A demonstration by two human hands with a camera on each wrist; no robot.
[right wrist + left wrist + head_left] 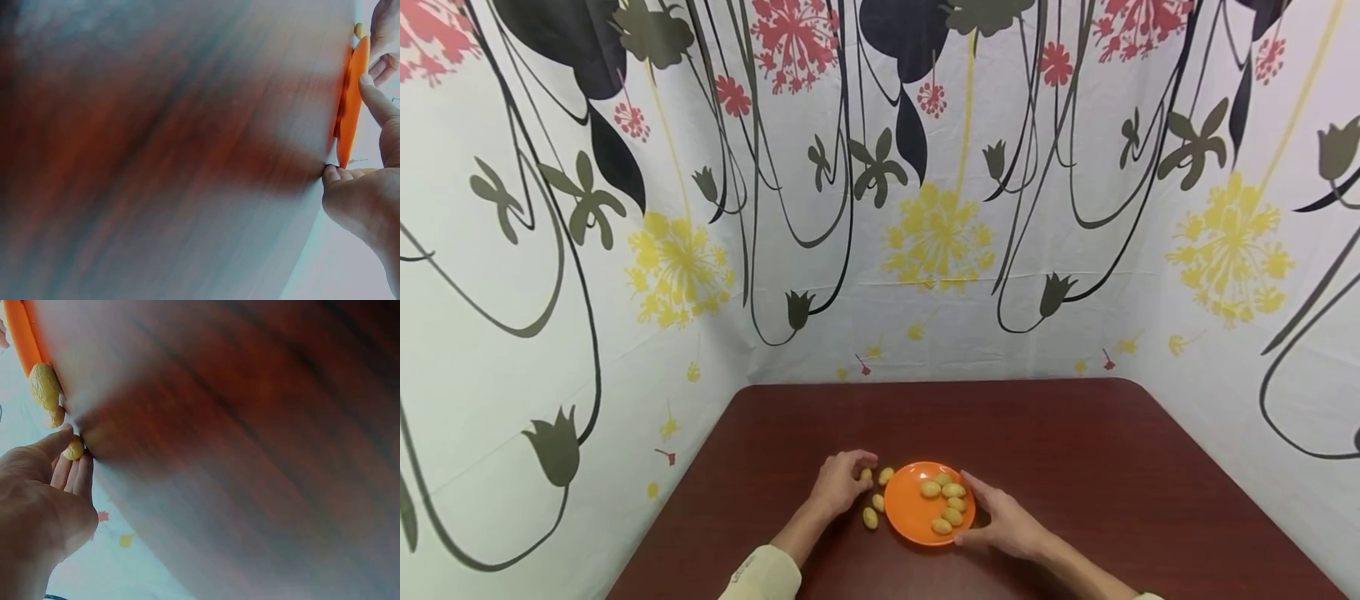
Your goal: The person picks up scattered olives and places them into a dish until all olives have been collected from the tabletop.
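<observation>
An orange plate (910,510) lies on the table with several small tan-yellow oval pieces (954,490) on its right half; their wrinkled surface looks nut-like. My left hand (838,483) is left of the plate, thumb and fingertips closed around one such piece (74,449) at table level. Between that hand and the plate lie a few more loose pieces (870,517). My right hand (1009,523) holds the plate's right rim, thumb on the near side and fingers on the far side. In the right wrist view the plate (354,106) appears edge-on, its contents hidden.
The dark red-brown table (1000,425) extends behind and to both sides of the plate. A white cloth with printed flowers (940,237) hangs around the back and sides of the table.
</observation>
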